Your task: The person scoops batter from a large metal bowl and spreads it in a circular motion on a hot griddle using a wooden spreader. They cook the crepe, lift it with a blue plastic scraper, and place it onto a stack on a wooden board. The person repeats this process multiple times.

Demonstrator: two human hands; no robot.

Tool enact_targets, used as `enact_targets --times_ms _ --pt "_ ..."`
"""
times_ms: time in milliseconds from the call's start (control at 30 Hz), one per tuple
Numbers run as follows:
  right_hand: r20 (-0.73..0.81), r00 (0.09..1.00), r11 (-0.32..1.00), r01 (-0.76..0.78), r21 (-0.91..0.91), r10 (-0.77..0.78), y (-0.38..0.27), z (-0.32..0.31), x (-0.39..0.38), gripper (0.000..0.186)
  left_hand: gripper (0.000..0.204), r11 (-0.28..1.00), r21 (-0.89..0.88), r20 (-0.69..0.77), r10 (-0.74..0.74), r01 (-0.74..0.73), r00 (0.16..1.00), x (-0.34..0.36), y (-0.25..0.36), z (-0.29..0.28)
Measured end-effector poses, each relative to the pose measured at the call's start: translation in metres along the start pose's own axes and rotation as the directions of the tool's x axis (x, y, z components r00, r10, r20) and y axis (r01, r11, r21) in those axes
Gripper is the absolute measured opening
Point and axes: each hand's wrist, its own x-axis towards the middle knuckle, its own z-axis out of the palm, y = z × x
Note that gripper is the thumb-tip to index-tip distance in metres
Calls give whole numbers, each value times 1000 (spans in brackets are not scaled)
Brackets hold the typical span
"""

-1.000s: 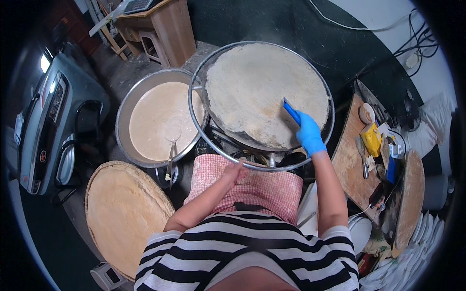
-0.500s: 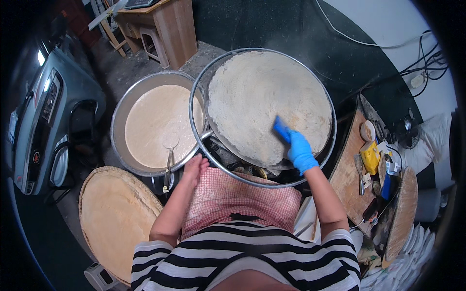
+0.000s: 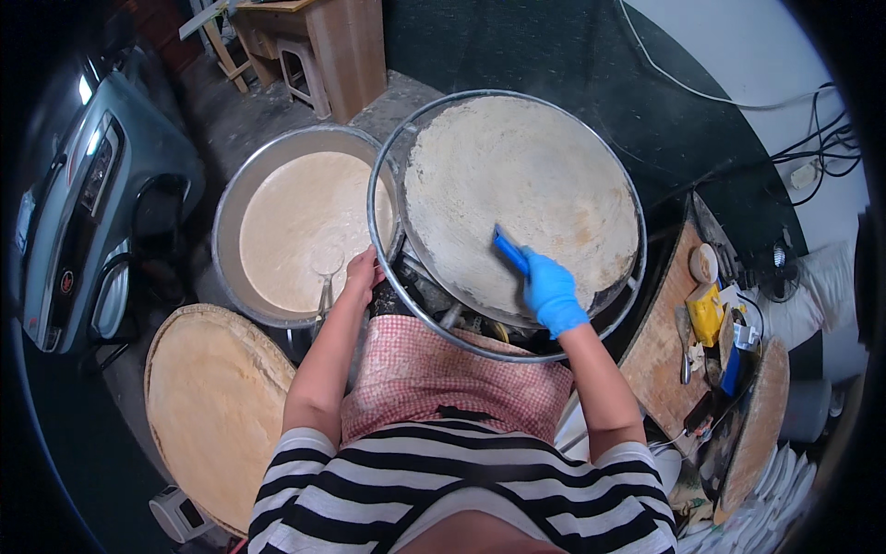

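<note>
My right hand (image 3: 552, 288), in a blue glove, is closed on a blue scraper (image 3: 510, 249). The scraper's edge lies on a thin, pale layer of batter (image 3: 526, 175) spread over a round griddle. A metal hoop (image 3: 372, 198) surrounds the griddle, wider than it. My bare left hand (image 3: 364, 273) is at the hoop's left side, thumb and fingers apart; whether it touches the hoop I cannot tell. Beside it a ladle (image 3: 325, 268) rests in a large metal pot (image 3: 226, 222) of beige batter (image 3: 305, 217).
Stacked round, tan flatbreads (image 3: 217, 406) lie at lower left. A parked vehicle (image 3: 92, 212) stands at far left, a wooden desk (image 3: 343, 55) behind the pot. On the right, a wooden board (image 3: 660, 360) holds a yellow packet (image 3: 706, 312) and a small bowl (image 3: 703, 263).
My right hand has drawn the scraper leftward across the batter. My left hand has moved up from beside the ladle handle to the hoop's left edge.
</note>
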Motion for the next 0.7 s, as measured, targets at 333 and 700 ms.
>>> enact_targets --times_ms 333,700 --pt "433 776 518 -629 580 459 129 3 -22 47 28 994 -98 189 -34 54 981 -66 -70 22" --pt "-216 974 989 -97 -113 71 82 -15 -53 34 33 972 25 325 -230 235 917 -134 -127 49"
